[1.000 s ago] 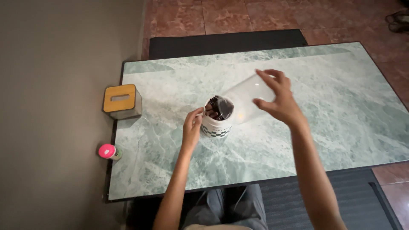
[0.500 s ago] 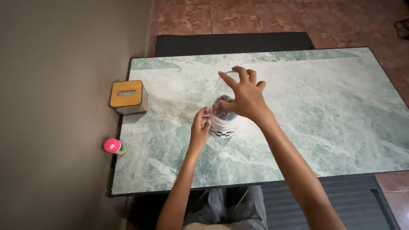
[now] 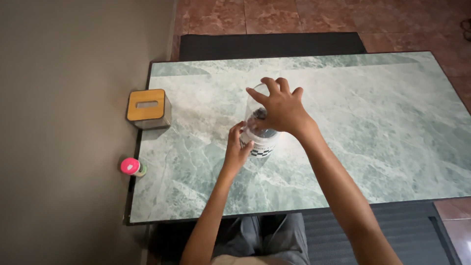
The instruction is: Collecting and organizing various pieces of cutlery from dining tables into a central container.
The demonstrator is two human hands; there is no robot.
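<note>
Head view of a green marble-patterned table (image 3: 373, 147) seen from above, its left edge against a grey wall (image 3: 64, 127); a white cup (image 3: 260, 143) with a dark checked band stands upright left of the table's middle, dark contents showing at its mouth; the left hand (image 3: 237, 149) wraps its fingers against the cup's left side, thumb toward the near side, gripping the wall of the cup; the right hand (image 3: 280, 109) sits over the cup from the far right, fingers curled around a clear plastic dome (image 3: 255, 105) that covers the cup's mouth, holding it by its top; whether the dome is fully seated on the rim cannot be told; at the table's far-left edge stands a grey tissue box (image 3: 147, 109) with a yellow-brown slotted top; nearer, at the left edge, stands a small bottle with a pink cap (image 3: 131, 167); a dark mat (image 3: 272, 45) lies on the reddish tiled floor (image 3: 304, 14) beyond the table.
</note>
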